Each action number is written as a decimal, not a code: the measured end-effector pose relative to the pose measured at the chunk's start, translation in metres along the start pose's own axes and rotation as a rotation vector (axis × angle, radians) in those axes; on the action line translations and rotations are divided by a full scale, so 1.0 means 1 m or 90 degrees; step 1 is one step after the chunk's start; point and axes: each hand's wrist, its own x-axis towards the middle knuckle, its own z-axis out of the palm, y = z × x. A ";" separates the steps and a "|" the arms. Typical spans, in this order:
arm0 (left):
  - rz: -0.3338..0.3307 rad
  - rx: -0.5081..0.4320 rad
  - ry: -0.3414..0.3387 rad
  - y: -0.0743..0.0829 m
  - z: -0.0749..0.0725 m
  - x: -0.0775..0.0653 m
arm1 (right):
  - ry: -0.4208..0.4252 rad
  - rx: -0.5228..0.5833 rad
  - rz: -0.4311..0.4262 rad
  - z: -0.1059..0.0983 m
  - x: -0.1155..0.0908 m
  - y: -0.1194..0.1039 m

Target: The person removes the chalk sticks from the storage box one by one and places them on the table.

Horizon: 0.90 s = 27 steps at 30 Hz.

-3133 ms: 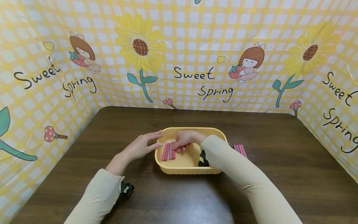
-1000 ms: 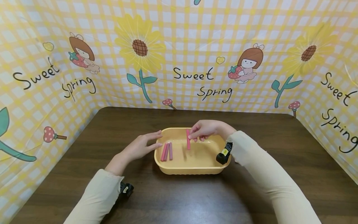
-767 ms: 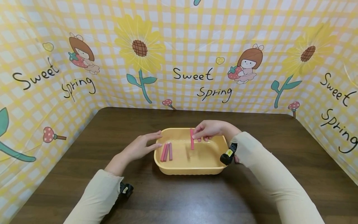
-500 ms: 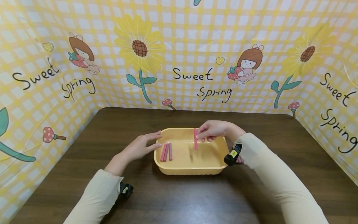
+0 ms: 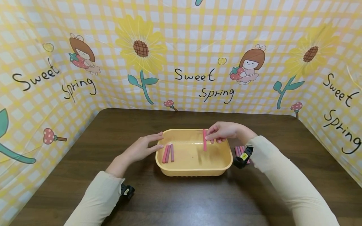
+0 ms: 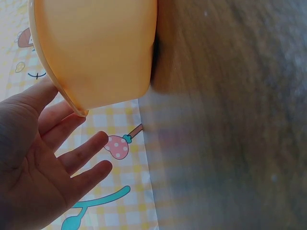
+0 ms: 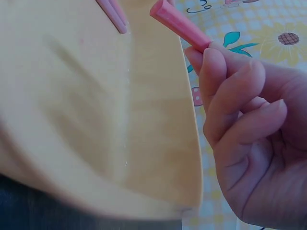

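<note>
A yellow plastic basin (image 5: 193, 172) stands mid-table in the head view. My left hand (image 5: 145, 146) rests at its left rim with fingers fairly straight; the left wrist view shows thumb and fingertips touching the rim (image 6: 53, 79). Above the basin's right half, my right hand (image 5: 224, 130) pinches a slim pink stick (image 5: 205, 145), held upright in the head view. The right wrist view shows the pink stick (image 7: 180, 23) jutting from thumb and fingertips, its end rounded; its material is unclear. Three pink and mauve sticks (image 5: 168, 153) lie side by side in the basin's left end.
Right of the basin, several more pink and mauve sticks (image 5: 238, 151) lie on the dark wooden table (image 5: 181, 201), partly hidden behind the right wrist's black camera (image 5: 244, 157). A checked, printed cloth (image 5: 195, 56) closes off the back and sides.
My right hand has lifted a pink stick from the row at the basin's left end and carried it rightward. Three sticks lie there now. The left hand has stayed put.
</note>
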 end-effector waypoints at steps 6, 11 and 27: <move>0.001 0.000 0.001 0.000 0.000 0.000 | 0.009 -0.013 0.002 -0.002 -0.007 0.006; -0.001 0.001 0.001 -0.001 0.001 0.001 | 0.014 -0.011 -0.003 -0.004 -0.013 0.012; -0.004 -0.001 0.000 0.000 0.001 0.001 | 0.017 0.083 0.009 -0.009 -0.031 0.035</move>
